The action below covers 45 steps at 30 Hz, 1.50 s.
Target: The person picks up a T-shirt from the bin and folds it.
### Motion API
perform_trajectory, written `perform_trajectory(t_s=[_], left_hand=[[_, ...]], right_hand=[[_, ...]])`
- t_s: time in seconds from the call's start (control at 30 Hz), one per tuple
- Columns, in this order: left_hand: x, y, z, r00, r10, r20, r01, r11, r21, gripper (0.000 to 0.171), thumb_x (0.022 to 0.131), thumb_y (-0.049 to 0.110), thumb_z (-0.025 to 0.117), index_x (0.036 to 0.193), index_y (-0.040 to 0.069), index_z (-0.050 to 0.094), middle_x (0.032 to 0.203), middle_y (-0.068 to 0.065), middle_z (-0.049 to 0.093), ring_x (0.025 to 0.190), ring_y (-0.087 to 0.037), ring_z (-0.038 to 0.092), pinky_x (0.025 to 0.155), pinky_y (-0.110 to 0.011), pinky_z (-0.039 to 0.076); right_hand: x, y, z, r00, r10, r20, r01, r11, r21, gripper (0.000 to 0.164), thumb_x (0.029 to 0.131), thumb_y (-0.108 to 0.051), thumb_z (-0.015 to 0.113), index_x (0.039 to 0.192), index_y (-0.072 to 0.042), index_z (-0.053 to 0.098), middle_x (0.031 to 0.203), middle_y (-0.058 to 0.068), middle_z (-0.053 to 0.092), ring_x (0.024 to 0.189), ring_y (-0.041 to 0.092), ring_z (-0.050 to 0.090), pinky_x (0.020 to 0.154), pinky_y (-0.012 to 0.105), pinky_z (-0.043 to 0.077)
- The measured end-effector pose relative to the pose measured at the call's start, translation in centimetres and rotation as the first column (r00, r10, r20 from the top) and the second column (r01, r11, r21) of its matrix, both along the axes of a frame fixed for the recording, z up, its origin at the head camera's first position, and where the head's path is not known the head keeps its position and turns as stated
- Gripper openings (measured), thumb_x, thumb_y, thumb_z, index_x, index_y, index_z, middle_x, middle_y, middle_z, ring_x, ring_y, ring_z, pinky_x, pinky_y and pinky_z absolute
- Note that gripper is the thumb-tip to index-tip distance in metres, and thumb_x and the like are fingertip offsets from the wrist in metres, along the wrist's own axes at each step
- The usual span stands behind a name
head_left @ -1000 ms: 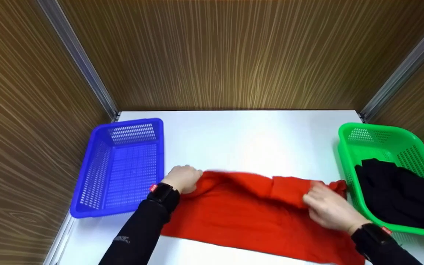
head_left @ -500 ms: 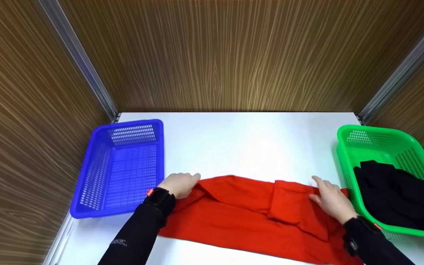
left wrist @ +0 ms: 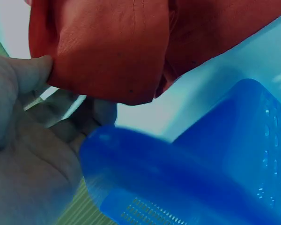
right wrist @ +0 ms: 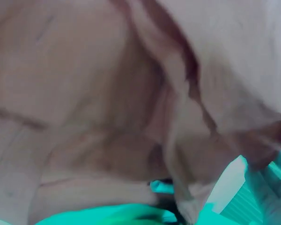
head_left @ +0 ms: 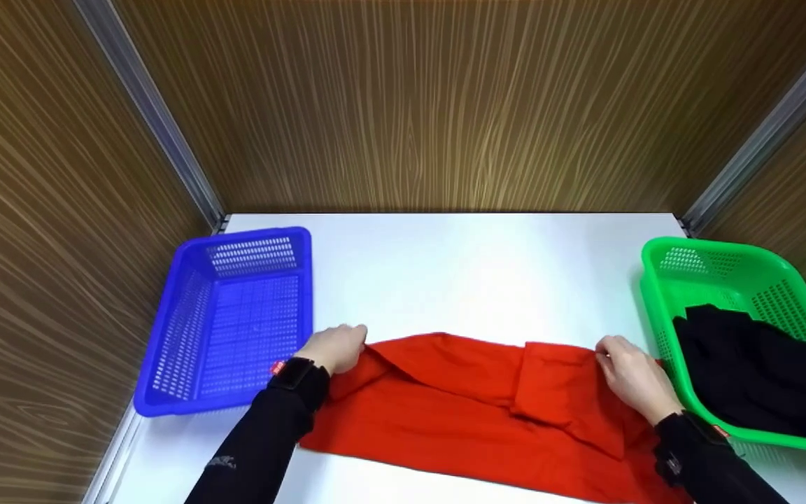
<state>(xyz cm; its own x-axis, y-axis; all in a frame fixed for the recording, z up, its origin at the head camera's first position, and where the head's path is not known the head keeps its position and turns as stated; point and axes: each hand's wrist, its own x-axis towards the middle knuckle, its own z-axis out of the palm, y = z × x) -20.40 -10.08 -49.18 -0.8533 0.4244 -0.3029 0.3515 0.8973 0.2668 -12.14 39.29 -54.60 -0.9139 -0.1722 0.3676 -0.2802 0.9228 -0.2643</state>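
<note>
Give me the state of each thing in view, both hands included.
Red cloth: spread, far side folded over
Left hand: pinching red cloth's left end
Right hand: pinching red cloth's far edge
Black cloth: bunched
Green basket: upright, black cloth inside
Blue basket: upright

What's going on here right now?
A person has both hands on a red cloth spread across the white table. The left hand pinches it by the end nearer the blue basket, and the right hand pinches it near the far edge, close to the green basket. The cloth is partly folded, with a flap turned over toward the right. A black cloth lies in the green basket.
</note>
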Motion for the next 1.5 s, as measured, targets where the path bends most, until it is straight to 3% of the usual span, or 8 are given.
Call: perform_trajectory(t_s=[0.2,0.47,0.8,0.97,1.23,1.37,1.47,1.5], left_hand=[[0.5,0.4,-0.2,0.998,0.002,0.061,0.002,0.998,-0.069,0.014,0.098,0.004,0.063,0.112,0.003,0.063,0.108,-0.021,0.072,0.107,-0.041,0.071,0.091,-0.058,0.058],[1.0,0.5,-0.2,1.0,0.012,-0.014,-0.015,0.972,-0.234,0.009,0.086,-0.005,0.07,0.087,0.004,0.075,0.101,-0.016,0.077,0.096,-0.039,0.073,0.09,-0.057,0.058],[-2.7,-0.3,4.2,0.961,0.182,-0.208,-0.183,0.983,0.014,0.023,0.092,-0.001,0.061,0.116,0.001,0.063,0.115,-0.025,0.072,0.106,-0.046,0.07,0.088,-0.064,0.057],[-4.4,-0.9,5.6,0.89,0.274,-0.365,-0.232,0.96,0.155,0.026,0.092,-0.001,0.06,0.118,0.0,0.062,0.11,-0.024,0.07,0.096,-0.051,0.071,0.077,-0.064,0.059],[-6.3,-1.3,6.2,0.816,0.471,-0.334,-0.307,0.844,0.439,0.006,0.097,-0.001,0.062,0.102,0.001,0.061,0.107,-0.026,0.074,0.097,-0.051,0.072,0.079,-0.062,0.057],[-6.7,-1.5,6.2,0.804,0.5,-0.323,-0.305,0.812,0.497,0.005,0.095,-0.003,0.063,0.1,-0.001,0.062,0.105,-0.027,0.074,0.099,-0.05,0.071,0.084,-0.06,0.056],[-6.6,-1.6,6.1,0.811,0.471,-0.346,-0.287,0.837,0.466,0.005,0.093,-0.004,0.063,0.097,-0.001,0.063,0.102,-0.027,0.074,0.096,-0.05,0.072,0.081,-0.061,0.056],[-6.5,-1.5,6.0,0.82,0.449,-0.356,-0.277,0.855,0.439,0.005,0.093,-0.005,0.063,0.096,-0.001,0.063,0.101,-0.027,0.074,0.095,-0.051,0.072,0.079,-0.062,0.056]], right_hand=[[0.4,0.7,0.5,0.97,-0.03,0.241,0.038,0.999,-0.028,0.016,0.098,-0.001,0.068,0.109,-0.003,0.058,0.067,0.007,0.061,0.057,0.023,0.056,0.052,0.036,0.045],[0.1,1.4,1.0,0.951,0.042,0.306,-0.046,0.999,0.005,0.01,0.088,0.0,0.077,0.09,-0.002,0.068,0.081,0.012,0.072,0.072,0.033,0.068,0.065,0.048,0.055],[-2.2,1.9,6.9,0.952,-0.139,0.273,0.19,0.967,-0.169,0.015,0.104,-0.009,0.063,0.112,0.004,0.064,0.075,0.02,0.069,0.055,0.029,0.064,0.049,0.042,0.049],[-4.3,1.9,10.8,0.897,-0.127,0.424,0.347,0.796,-0.497,0.032,0.111,-0.017,0.052,0.134,0.006,0.053,0.083,0.007,0.075,0.059,0.017,0.075,0.056,0.028,0.06],[-6.9,0.3,15.0,0.971,-0.011,0.238,0.231,0.29,-0.929,0.009,0.107,-0.004,0.055,0.113,-0.008,0.052,0.09,-0.007,0.073,0.08,0.004,0.078,0.08,0.016,0.059],[-7.6,-0.7,15.8,0.99,-0.026,0.136,0.139,0.222,-0.965,0.01,0.105,-0.002,0.059,0.112,-0.005,0.054,0.101,-0.003,0.071,0.09,0.003,0.076,0.085,0.018,0.058],[-7.4,-0.5,15.4,0.993,-0.007,0.115,0.113,0.242,-0.964,0.01,0.104,-0.001,0.06,0.112,-0.004,0.054,0.101,-0.004,0.072,0.092,0.004,0.076,0.086,0.018,0.058],[-7.2,-0.3,15.1,0.992,-0.008,0.126,0.123,0.293,-0.948,0.01,0.105,-0.002,0.06,0.113,-0.004,0.055,0.098,-0.006,0.073,0.09,0.002,0.076,0.085,0.017,0.059]])
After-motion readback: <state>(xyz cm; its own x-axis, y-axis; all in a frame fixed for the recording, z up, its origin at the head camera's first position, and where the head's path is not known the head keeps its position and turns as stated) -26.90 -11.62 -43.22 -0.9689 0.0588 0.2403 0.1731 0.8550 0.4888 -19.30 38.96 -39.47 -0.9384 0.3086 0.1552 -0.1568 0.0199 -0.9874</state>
